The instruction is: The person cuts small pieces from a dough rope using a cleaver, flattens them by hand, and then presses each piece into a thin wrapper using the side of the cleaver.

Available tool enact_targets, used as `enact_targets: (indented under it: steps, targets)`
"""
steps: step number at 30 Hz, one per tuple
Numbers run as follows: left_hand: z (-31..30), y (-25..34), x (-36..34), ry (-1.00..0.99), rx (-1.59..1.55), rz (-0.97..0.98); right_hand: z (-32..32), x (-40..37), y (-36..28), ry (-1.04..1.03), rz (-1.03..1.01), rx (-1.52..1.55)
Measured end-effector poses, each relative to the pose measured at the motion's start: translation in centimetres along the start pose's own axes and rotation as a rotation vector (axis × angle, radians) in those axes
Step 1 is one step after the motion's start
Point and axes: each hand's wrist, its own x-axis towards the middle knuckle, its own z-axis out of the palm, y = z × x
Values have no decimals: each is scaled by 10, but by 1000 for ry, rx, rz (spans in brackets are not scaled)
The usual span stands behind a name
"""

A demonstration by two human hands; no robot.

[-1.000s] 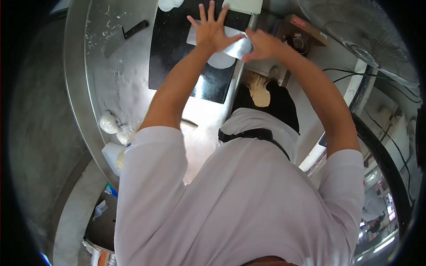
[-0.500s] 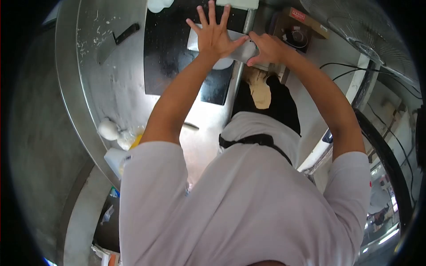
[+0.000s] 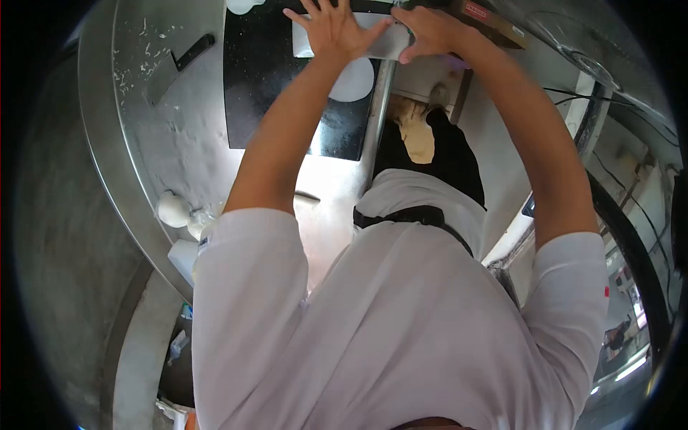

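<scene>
My left hand (image 3: 332,30) lies with its fingers spread on a wide, flat metal blade (image 3: 304,43), shaped like a cleaver's. The right end of the blade is gripped between the thumb and fingers of my right hand (image 3: 428,33); any handle there is hidden. Both hands are over the far part of a black board (image 3: 269,86). Just on the near side of the blade, a thin round white sheet (image 3: 352,80), apparently dough, rests on the board. A white lump (image 3: 244,6) is at the board's far left, cut off by the frame.
A black-handled cleaver (image 3: 175,68) lies on the steel table (image 3: 183,136) among white shreds. White balls (image 3: 173,209), one seemingly bagged, sit near the table's left rim. A cardboard box (image 3: 487,25) stands at the upper right. Dark cables (image 3: 609,104) hang on the right.
Both hands have moved the blade farther from my body. The white round sheet, partly covered before, now shows almost whole. The view has shifted slightly.
</scene>
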Motion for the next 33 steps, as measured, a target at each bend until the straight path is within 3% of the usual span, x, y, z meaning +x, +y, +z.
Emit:
enact_targets:
  steps: [3,4,5,7,9,12,16,19,21,23,24,25,27,29,31,33]
  targets:
    - [-4,-14,23,-105,11,121,22,8,-5,9,145,181]
    - [-6,-22,19,-127,28,208,41,3,-13,209,16,77]
    - [-6,-32,4,-146,20,207,57,-7,-15,194,26,88]
    - [-6,-49,-21,-227,36,460,63,-30,-42,-1,177,162]
    - [2,-47,-7,-232,76,454,51,-23,-32,77,182,127]
    - [-5,-53,7,24,90,510,54,-8,-31,156,138,135]
    - [-15,-50,41,-76,87,464,32,9,-35,181,215,111]
    - [-8,-51,12,-210,82,507,58,-14,-40,170,143,131]
    - [-2,-48,21,-167,126,525,63,-12,-35,136,224,171]
    - [2,-54,27,7,148,527,61,-3,-23,230,90,257]
    - [-8,-51,33,1,128,505,54,12,-2,271,-35,200]
    - [-9,-53,43,23,182,465,54,25,10,458,-128,79]
    - [9,-63,57,258,42,386,20,29,-6,536,0,67]
    - [3,-62,44,299,7,276,4,38,-7,490,152,249]
    - [3,-86,33,-69,-313,625,28,27,-4,584,156,316]
    - [-14,-82,-10,-260,-294,856,91,18,32,502,60,182]
